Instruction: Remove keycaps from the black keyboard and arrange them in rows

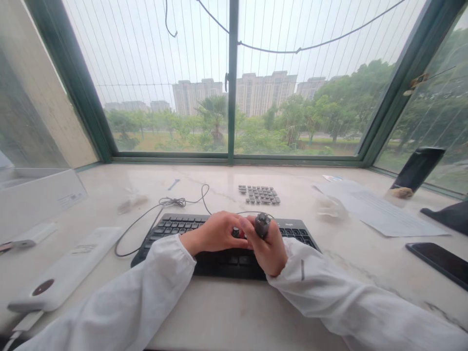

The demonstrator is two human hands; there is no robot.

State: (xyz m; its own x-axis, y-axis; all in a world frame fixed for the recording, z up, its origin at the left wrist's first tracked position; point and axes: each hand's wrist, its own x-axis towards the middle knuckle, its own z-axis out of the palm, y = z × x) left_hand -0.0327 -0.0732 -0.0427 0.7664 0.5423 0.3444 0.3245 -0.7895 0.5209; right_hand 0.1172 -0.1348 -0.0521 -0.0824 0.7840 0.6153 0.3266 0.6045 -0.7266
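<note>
A black keyboard [234,270] lies in front of me, and both hands are over its middle. My right hand [268,251] is closed around a thick dark tool handle [262,225], its ridged end pointing up toward me; the tool's other end is hidden. My left hand [217,231] is curled, with its fingertips meeting the right hand's fingers. A small dark piece with a bit of red shows between the hands, too covered to name. Behind the keyboard, loose grey keycaps [259,194] lie in rows.
A black cable [175,201] loops behind the keyboard at left. To the left are a white power bank [69,268] and a white box [40,195]. On the right lie paper sheets [380,207], a clear plastic bag [329,207] and a phone [444,263]. A dark upright device [419,168] stands by the window.
</note>
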